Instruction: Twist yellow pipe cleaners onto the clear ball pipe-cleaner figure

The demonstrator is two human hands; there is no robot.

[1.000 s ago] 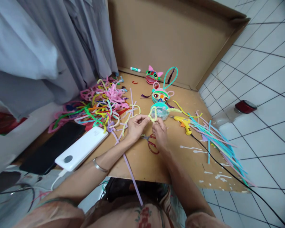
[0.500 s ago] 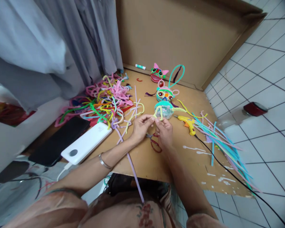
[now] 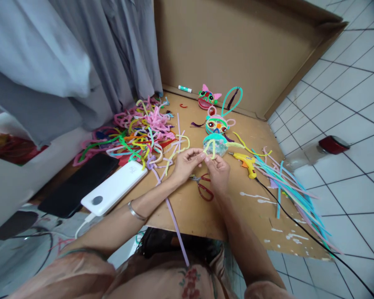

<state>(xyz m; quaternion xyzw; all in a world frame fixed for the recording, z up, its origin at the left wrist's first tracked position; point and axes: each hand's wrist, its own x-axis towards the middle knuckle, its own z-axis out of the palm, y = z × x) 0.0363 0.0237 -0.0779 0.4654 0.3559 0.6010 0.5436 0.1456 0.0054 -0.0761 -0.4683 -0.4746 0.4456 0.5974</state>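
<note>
Where the head view looks down, I see the left hand (image 3: 187, 164) and right hand (image 3: 220, 172) meet above the counter (image 3: 237, 207), each grip pinched tight on the yellow pipe cleaner (image 3: 209, 145). Its loop sits right against the teal round piece (image 3: 220, 141). Red scissors (image 3: 203, 189) lie under the hands, the glue gun (image 3: 245, 161) is just to the right, and the power bank (image 3: 114, 187) is well to the left.
</note>
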